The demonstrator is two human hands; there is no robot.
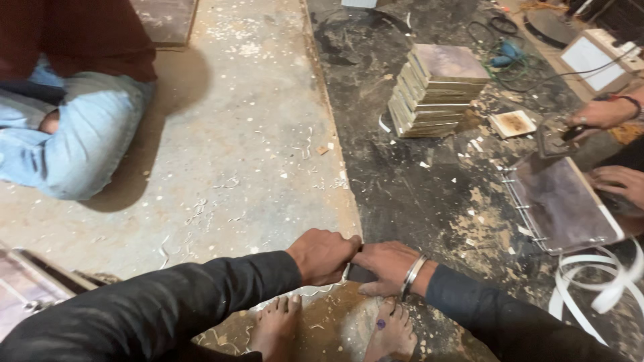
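Observation:
My left hand (323,255) and my right hand (387,266) meet low in the middle of the view, just above my bare feet (278,326). Between them sits a small dark block (361,273), mostly covered by the fingers. The left hand is curled into a fist against one end of it. The right hand, with a metal bangle (412,275) on its wrist, lies over the other end. Both arms wear dark sleeves.
A stack of flat wooden boards (436,90) stands on the dark floor at the upper right. At right another person's hands (604,114) hold a tool over a framed board (563,204). A seated person in jeans (74,134) is upper left. White strip coils (597,281) lie lower right.

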